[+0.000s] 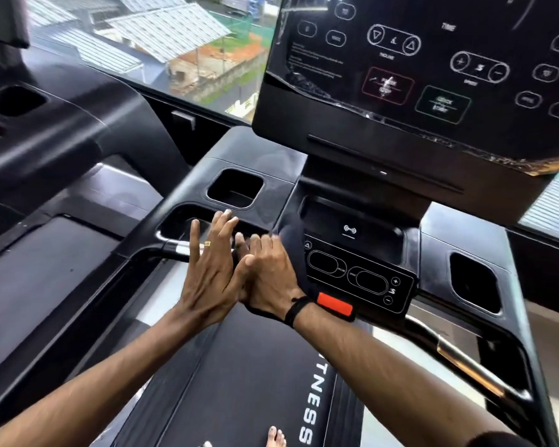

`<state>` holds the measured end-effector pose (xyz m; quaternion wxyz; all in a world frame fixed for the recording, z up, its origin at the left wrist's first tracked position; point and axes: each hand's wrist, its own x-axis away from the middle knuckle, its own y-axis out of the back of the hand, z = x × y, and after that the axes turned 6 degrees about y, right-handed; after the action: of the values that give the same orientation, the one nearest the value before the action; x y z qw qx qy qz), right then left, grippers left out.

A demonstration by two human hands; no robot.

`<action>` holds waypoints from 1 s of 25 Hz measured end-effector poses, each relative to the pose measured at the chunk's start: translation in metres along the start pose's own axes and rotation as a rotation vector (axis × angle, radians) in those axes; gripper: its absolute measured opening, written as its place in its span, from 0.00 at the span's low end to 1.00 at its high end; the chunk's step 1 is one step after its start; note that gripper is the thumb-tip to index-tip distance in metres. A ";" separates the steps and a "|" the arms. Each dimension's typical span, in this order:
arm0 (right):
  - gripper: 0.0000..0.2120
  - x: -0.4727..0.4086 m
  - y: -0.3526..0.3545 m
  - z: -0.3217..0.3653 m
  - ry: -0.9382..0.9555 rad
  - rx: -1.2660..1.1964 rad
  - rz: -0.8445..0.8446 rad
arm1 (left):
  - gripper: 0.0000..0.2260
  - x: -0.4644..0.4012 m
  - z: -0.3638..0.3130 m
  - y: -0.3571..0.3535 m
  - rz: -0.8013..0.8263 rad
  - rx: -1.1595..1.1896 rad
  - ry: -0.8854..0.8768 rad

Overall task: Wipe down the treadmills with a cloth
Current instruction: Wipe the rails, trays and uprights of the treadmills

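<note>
Okay, my right hand point(271, 272) grip bunched round dark cloth point(292, 240) at treadmill point(265, 156) console edge; left hand point(210, 262) flat, fingers straight, nudging cloth into better hold, I judge.

Beyond the window point(162, 69) lie tin roofs point(171, 27) and a grassy patch point(239, 50).
</note>
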<state>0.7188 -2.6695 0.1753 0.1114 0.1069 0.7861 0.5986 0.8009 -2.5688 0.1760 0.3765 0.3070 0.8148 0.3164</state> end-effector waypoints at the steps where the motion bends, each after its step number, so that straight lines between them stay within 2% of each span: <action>1: 0.38 -0.002 -0.001 0.008 0.011 0.001 0.041 | 0.32 0.004 0.006 0.005 -0.013 -0.028 0.025; 3: 0.33 -0.017 0.008 0.014 -0.008 -0.049 0.101 | 0.31 0.013 0.018 0.016 -0.040 -0.083 0.078; 5: 0.25 -0.036 0.016 0.007 0.006 -0.207 0.144 | 0.30 0.025 0.029 0.028 -0.059 -0.145 0.147; 7: 0.23 -0.050 0.018 0.004 -0.016 -0.298 0.161 | 0.30 0.036 0.043 0.039 -0.058 -0.273 0.215; 9: 0.19 -0.046 0.012 0.019 0.021 -0.165 0.155 | 0.32 0.051 0.064 0.051 -0.008 -0.487 0.282; 11: 0.19 -0.049 0.005 0.033 0.059 -0.066 0.119 | 0.36 0.060 0.088 0.064 0.088 -0.658 0.369; 13: 0.17 -0.064 0.009 0.033 0.079 -0.223 0.144 | 0.42 0.061 0.107 0.078 0.177 -0.780 0.457; 15: 0.17 -0.082 0.011 0.034 0.084 -0.320 0.141 | 0.47 0.058 0.124 0.091 0.245 -0.865 0.520; 18: 0.14 -0.083 0.011 0.058 0.155 -0.095 0.026 | 0.52 0.061 0.145 0.095 0.326 -0.909 0.601; 19: 0.14 -0.087 0.008 0.065 0.162 -0.094 -0.006 | 0.52 0.063 0.151 0.092 0.322 -0.902 0.622; 22: 0.14 -0.119 0.008 0.074 0.158 -0.362 0.088 | 0.51 0.066 0.161 0.083 0.316 -0.913 0.633; 25: 0.20 -0.151 0.009 0.078 0.110 -0.598 0.271 | 0.50 0.065 0.163 0.084 0.276 -0.952 0.610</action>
<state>0.8867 -2.6413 0.1711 0.0148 0.1406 0.5589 0.8171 0.9201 -2.4234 0.1270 0.1766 0.1021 0.6069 0.7681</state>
